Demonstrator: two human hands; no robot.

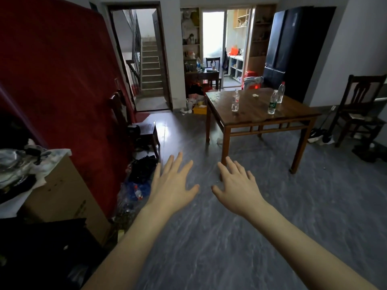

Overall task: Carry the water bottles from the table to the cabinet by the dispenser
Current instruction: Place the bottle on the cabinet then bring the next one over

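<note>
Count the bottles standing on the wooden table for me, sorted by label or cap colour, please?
Red-labelled bottle, left side of the table: 1
Green-labelled bottle, near the front edge: 1
Red-capped bottle, behind the green-labelled one: 1
Total: 3, all upright

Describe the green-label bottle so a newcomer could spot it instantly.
Find the brown wooden table in the middle of the room, with three clear bottles standing on it. The green-label bottle stands upright near the front right edge. Its neighbour just behind has a red cap, and the small bottle to the left has a red-and-white label.
</note>
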